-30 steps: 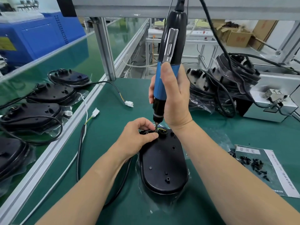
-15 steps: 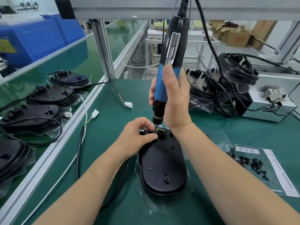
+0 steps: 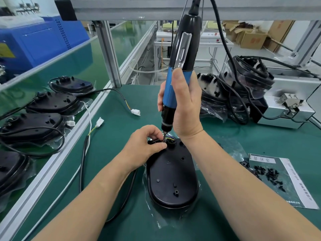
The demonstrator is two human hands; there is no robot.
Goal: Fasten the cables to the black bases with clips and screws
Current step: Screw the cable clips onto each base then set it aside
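Note:
A black oval base (image 3: 172,178) lies on clear plastic film in the middle of the green mat. My right hand (image 3: 184,108) grips a blue-and-black electric screwdriver (image 3: 178,70) held upright, its bit pressed down at the base's far end. My left hand (image 3: 145,145) pinches the small clip and cable right beside the bit. Coloured wires (image 3: 169,137) show at that spot. The black cable (image 3: 83,153) runs off the base to the left and ends in a white connector (image 3: 99,121). The screw itself is hidden by my fingers.
Loose black screws (image 3: 271,174) lie on a printed sheet (image 3: 295,185) at the right. Several bagged bases (image 3: 243,84) are piled at the back right beside a grey machine (image 3: 291,105). More bases (image 3: 50,101) sit on the conveyor at the left, behind an aluminium rail (image 3: 57,160).
The screwdriver has tilted slightly, its top leaning further right, while the bit stays at the same spot. My left hand keeps its pinch on the clip.

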